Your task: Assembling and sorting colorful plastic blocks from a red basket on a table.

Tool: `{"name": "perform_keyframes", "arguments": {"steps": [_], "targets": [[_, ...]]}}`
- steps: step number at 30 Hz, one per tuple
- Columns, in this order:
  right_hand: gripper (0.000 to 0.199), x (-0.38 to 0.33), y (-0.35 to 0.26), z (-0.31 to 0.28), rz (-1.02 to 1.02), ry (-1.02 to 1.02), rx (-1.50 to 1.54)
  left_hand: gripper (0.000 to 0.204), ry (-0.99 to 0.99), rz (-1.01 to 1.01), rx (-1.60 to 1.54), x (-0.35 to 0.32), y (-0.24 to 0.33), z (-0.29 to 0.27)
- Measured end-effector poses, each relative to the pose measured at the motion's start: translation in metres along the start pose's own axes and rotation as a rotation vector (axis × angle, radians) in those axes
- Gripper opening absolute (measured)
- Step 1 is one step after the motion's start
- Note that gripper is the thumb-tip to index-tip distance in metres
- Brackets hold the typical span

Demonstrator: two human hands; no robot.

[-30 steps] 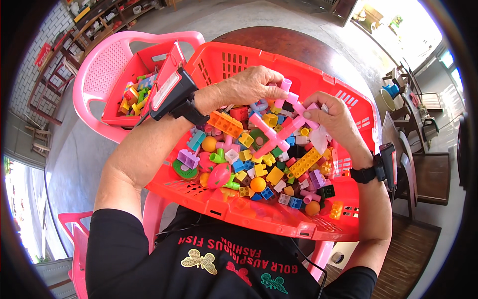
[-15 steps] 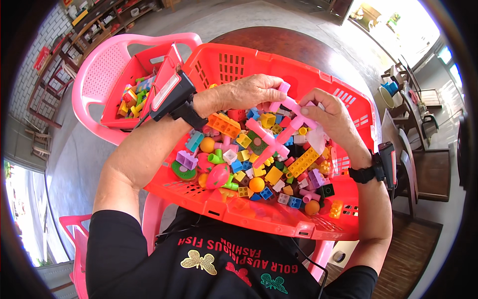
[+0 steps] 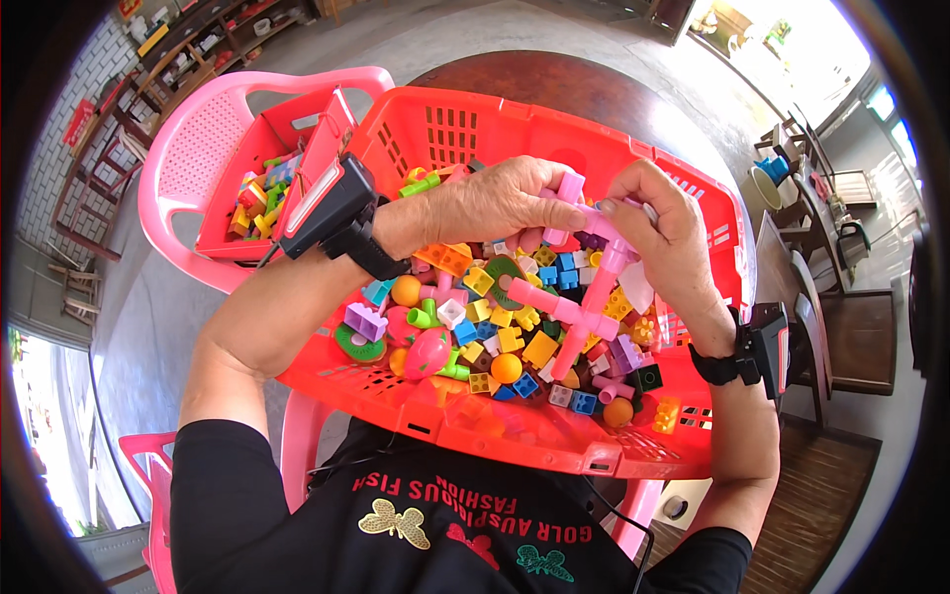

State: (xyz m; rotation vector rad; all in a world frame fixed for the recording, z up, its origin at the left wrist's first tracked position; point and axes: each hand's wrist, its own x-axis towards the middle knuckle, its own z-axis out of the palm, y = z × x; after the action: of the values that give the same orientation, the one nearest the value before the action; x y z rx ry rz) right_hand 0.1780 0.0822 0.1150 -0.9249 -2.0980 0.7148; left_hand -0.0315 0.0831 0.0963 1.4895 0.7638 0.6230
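Over the red plastic basket (image 3: pixel 475 421), both my hands hold one assembly of pink pipe toy pieces (image 3: pixel 602 287). Its crossed tubes hang below my fingers, above the loose blocks. My left hand (image 3: pixel 500 203) is closed, thumb and fingers pinching the upper left end near an upright lilac tube (image 3: pixel 570 188). My right hand (image 3: pixel 658 223) is closed on the upper right part by a joint. Beneath lie mixed building blocks, an orange ball (image 3: pixel 506 369), a pink toy strawberry (image 3: pixel 429 353) and a green toy kiwi slice (image 3: pixel 358 343).
On a pink plastic chair (image 3: pixel 183 148) at the left sits a smaller red bin (image 3: pixel 220 213) with more blocks. A round dark table (image 3: pixel 554 84) stands behind the basket. Wooden furniture (image 3: pixel 861 342) lines the right side, shelves (image 3: pixel 198 59) the far left.
The pink pipe assembly has swung so its lower crossed tubes sit further right and lower. My left hand has shifted slightly right; my right hand has turned around its joint.
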Motion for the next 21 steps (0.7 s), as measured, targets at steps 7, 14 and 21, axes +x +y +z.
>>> {"name": "perform_keyframes", "arguments": {"steps": [7, 14, 21], "targets": [[0.012, -0.003, -0.001, 0.004, -0.049, 0.111, -0.035, 0.025, 0.085, -0.019, -0.012, -0.004, 0.01, 0.018], [0.01, -0.005, -0.009, 0.008, -0.025, 0.146, -0.035, 0.023, 0.081, 0.009, -0.127, -0.006, 0.01, 0.024], [0.009, -0.005, -0.012, 0.008, -0.026, 0.128, -0.031, 0.021, 0.074, 0.072, -0.086, -0.003, 0.01, 0.023]]}}
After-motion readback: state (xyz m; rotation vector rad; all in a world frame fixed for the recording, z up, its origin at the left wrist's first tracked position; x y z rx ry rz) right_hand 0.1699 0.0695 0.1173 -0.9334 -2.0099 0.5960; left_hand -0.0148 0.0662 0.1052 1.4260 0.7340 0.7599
